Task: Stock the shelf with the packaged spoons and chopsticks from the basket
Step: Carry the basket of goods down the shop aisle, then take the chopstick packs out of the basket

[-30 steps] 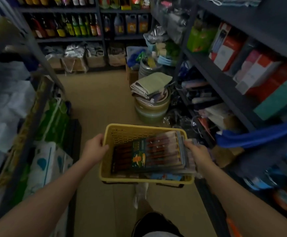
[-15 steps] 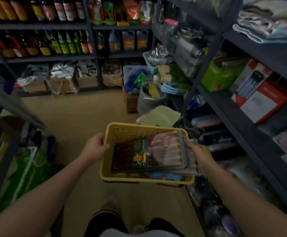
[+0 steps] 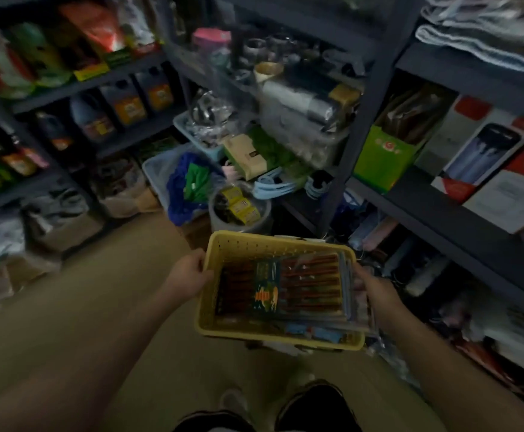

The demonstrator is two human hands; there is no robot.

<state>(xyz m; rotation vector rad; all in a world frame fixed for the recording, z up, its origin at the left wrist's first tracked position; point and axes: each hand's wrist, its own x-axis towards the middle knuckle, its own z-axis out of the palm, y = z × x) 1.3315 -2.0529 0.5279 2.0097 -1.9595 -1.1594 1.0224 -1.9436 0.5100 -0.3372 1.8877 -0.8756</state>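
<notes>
Dim shelves (image 3: 441,210) line the aisle; left hand (image 3: 187,275) and right hand (image 3: 376,288) grip the basket (image 3: 273,244) holding chopstick packs (image 3: 295,288).

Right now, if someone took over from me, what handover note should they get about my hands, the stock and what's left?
Left hand grips the left rim of the yellow basket; right hand holds its right side.
The chopstick pack lies on top inside the basket, with more packets under it; which are spoons cannot be told.
Done: basket carried up to the dark shelving on the right.
Left: nothing shelved yet; take every pack out and stock it.
</notes>
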